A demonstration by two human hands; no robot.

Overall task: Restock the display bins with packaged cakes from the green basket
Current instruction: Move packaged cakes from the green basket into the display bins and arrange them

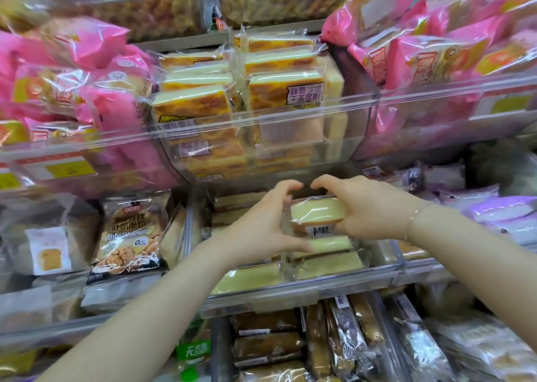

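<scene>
Head view: right grip [360, 207] clasps cake pack [318, 213]; left grip [261, 221] spread alongside.

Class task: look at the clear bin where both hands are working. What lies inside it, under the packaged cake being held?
Under the held packaged cake, the clear bin holds more pale wrapped cakes stacked in rows. Both hands cover the back, so how deep the stack goes cannot be seen.

bright even light, glare on the clear wrappers [279, 79], soft blur and bending toward the edges.
</scene>
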